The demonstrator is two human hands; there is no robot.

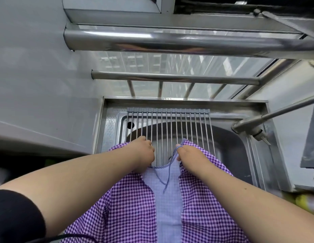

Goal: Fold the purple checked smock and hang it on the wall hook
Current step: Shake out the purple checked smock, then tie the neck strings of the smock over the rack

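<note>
The purple checked smock [131,204] lies spread out below me, its two checked halves parted over a pale blue inner panel [168,199]. A thin blue tie string [167,178] dangles down that panel from the collar. My left hand [144,153] grips the smock's left collar edge. My right hand [185,153] pinches the right collar corner together with the string. Both hands hold the collar over the metal rack. No wall hook is in sight.
A steel roll-up drying rack [170,128] spans a stainless sink [231,146]. A tap [254,127] juts in from the right. Steel window bars [170,41] and a white tiled wall [38,85] stand ahead. Yellow items [305,202] sit at the right edge.
</note>
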